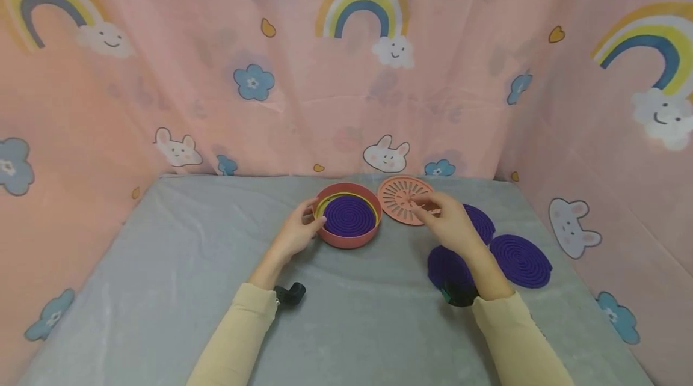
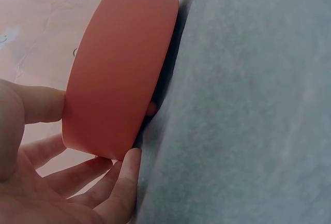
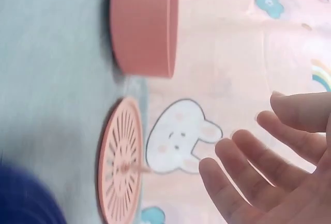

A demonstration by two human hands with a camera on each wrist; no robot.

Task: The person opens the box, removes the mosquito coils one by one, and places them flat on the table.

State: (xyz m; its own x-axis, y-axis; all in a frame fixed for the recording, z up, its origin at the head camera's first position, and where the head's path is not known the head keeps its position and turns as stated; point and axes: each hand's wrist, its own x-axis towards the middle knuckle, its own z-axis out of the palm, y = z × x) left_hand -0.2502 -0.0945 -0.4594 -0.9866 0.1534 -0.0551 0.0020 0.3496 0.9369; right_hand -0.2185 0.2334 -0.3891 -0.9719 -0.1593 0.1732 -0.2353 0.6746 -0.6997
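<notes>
My left hand (image 1: 295,231) grips the left side of a round, coral-coloured box (image 1: 349,242), its thumb and fingers around the wall (image 2: 121,69). A purple spiral-patterned coaster (image 1: 349,216) lies inside the box, with a yellow edge showing around it. My right hand (image 1: 452,223) hovers above the table near a slotted round lid (image 1: 397,216), which has a thin stem at its centre. In the right wrist view the fingers of this hand (image 3: 274,167) are loosely bent and hold nothing, apart from the lid (image 3: 105,182).
Purple spiral coasters lie at the right: one by the table's right side (image 1: 521,261), one under the right forearm (image 1: 446,266), one partly behind the right hand (image 1: 480,222). A grey cloth (image 1: 162,290) covers the table, and a printed pink curtain (image 1: 303,121) stands behind.
</notes>
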